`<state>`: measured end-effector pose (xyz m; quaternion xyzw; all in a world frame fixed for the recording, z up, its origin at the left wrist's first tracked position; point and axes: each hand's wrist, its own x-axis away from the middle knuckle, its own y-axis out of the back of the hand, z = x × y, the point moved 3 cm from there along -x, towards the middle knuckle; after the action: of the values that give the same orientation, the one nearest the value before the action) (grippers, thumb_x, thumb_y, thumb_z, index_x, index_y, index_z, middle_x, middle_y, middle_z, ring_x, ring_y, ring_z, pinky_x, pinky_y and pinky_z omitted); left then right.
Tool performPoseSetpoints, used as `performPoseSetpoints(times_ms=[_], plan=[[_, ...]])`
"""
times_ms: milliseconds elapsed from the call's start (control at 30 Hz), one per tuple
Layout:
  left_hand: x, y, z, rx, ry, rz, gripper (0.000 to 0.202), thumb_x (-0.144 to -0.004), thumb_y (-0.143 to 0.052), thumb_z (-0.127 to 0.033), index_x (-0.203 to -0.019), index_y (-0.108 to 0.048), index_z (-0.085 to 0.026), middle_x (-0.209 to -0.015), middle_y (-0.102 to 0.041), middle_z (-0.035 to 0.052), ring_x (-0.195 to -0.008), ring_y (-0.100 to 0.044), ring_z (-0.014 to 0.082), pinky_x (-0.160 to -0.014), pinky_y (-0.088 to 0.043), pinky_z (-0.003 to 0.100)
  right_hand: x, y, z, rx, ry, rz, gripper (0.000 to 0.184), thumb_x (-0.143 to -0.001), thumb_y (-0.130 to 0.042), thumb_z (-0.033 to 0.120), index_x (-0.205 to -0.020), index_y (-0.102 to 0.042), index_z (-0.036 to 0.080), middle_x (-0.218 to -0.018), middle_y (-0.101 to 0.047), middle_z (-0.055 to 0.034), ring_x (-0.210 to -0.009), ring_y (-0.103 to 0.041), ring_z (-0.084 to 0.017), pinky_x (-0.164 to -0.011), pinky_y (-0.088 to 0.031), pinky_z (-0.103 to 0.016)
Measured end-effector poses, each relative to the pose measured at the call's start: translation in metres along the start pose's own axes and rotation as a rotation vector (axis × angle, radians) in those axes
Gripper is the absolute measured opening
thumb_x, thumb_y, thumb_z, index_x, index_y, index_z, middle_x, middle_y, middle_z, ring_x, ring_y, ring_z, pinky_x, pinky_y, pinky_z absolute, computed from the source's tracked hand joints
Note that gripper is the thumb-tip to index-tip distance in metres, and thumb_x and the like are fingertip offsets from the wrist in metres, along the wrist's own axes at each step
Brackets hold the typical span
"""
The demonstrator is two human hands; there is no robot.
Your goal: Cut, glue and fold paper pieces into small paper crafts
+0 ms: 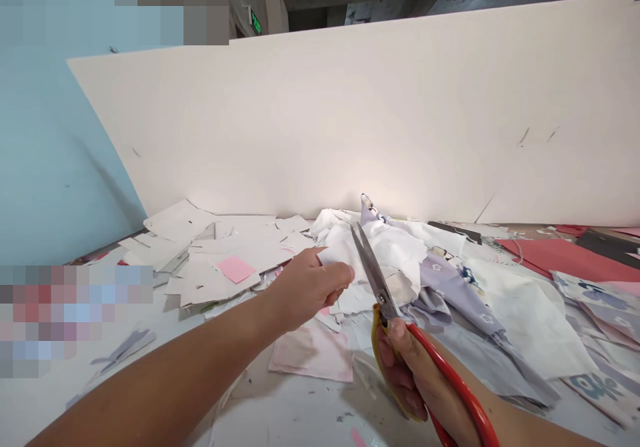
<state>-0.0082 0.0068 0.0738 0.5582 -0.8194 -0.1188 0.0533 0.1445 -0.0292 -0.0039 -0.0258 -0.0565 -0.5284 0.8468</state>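
We're holding the left forearm out diagonally, left hand (310, 283) curled, pinching white cloth (343, 247) over the cluttered tabletop (270, 413). Right hand (407, 367) is wrapping around red-and-yellow scissors (373, 270), thumb near the pivot; blades are pointing forward, slightly parted, beside the cloth. Lavender patterned fabric (453, 287) is lying to the right.

Slightly open red-and-yellow-handled scissors (381, 298), slanted before crumpled white cloth (397, 241)

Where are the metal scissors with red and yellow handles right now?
In the head view, below and right of centre: the right hand holds the scissors, blades in front of crumpled white fabric.
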Motion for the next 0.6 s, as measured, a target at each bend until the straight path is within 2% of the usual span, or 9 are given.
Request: performPoseSetpoints(times_ms=[133, 267, 333, 500, 600], plan=[[0.004, -0.008, -0.002, -0.064, 0.082, 0.064, 0.024, -0.071, -0.047, -0.025, -0.050, -0.037, -0.018, -0.044, -0.034, -0.0060, -0.045, -0.029, 0.0076, -0.045, -0.025, 0.023, -0.002, 0.007, 0.004, -0.039, 0.099, -0.096, 0.048, -0.080, -0.040, 0.063, -0.059, -0.041, 0.020, -0.051, -0.038, 0.0055, -0.043, -0.034, -0.008, -0.042, -0.026, -0.023], [0.006, -0.021, 0.005, -0.134, 0.174, 0.191, 0.017, -0.070, -0.051, -0.031, -0.060, -0.046, -0.018, -0.050, -0.046, -0.0046, -0.047, -0.037, 0.0088, -0.046, -0.029, 0.023, -0.004, 0.015, 0.010, -0.138, 0.176, -0.132, 0.042, -0.080, -0.048, 0.056, -0.059, -0.042, 0.020, -0.051, -0.037, 0.0059, -0.043, -0.033, -0.008, -0.042, -0.025, -0.023], [0.005, -0.024, 0.009, -0.116, 0.169, 0.220, 0.018, -0.070, -0.050, -0.031, -0.059, -0.046, -0.018, -0.049, -0.046, -0.0047, -0.046, -0.037, 0.0089, -0.045, -0.029, 0.023, -0.003, 0.017, 0.012, -0.143, 0.196, -0.112, 0.043, -0.080, -0.045, 0.058, -0.060, -0.044, 0.020, -0.052, -0.037, 0.0057, -0.044, -0.031, -0.008, -0.043, -0.024, -0.023], [0.005, -0.019, 0.001, -0.085, 0.128, 0.160, 0.017, -0.071, -0.046, -0.026, -0.056, -0.043, -0.018, -0.046, -0.039, -0.0059, -0.046, -0.033, 0.0083, -0.046, -0.028, 0.023, 0.006, 0.012, 0.018, 0.017, 0.203, -0.026, 0.045, -0.077, -0.043, 0.065, -0.075, -0.050, 0.020, -0.067, -0.041, 0.0024, -0.057, -0.033, -0.012, -0.051, -0.030, -0.026], [0.006, -0.020, -0.001, -0.087, 0.127, 0.204, 0.016, -0.069, -0.045, -0.022, -0.054, -0.042, -0.018, -0.047, -0.037, -0.0060, -0.047, -0.032, 0.0080, -0.047, -0.027, 0.022, 0.007, 0.010, 0.020, 0.007, 0.173, -0.047, 0.038, -0.078, -0.047, 0.059, -0.074, -0.047, 0.021, -0.063, -0.037, 0.0044, -0.058, -0.032, -0.012, -0.053, -0.030, -0.027]])
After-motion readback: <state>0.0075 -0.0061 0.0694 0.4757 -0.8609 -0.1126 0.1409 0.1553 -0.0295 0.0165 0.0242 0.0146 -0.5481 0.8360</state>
